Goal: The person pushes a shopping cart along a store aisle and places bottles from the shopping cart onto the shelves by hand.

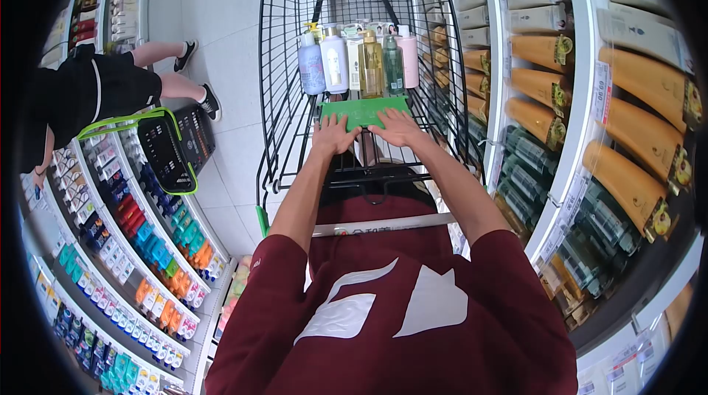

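Both hands lie on a flat green panel near the handle end of a black wire shopping cart. My left hand rests on its left part with fingers stretched forward. On the right part lies my right hand, fingers also extended, the thumbs close together. Just beyond the panel stand several upright bottles: a lavender pump bottle, a white bottle, a golden pump bottle, a green bottle and a pink bottle. The white handlebar crosses in front of my maroon top.
Close on the right, shelves hold orange tubes and dark green bottles. At left, a person in black stands by a black basket with a green rim. Shelves of colourful packages curve along the lower left. Pale floor tiles run beside the cart.
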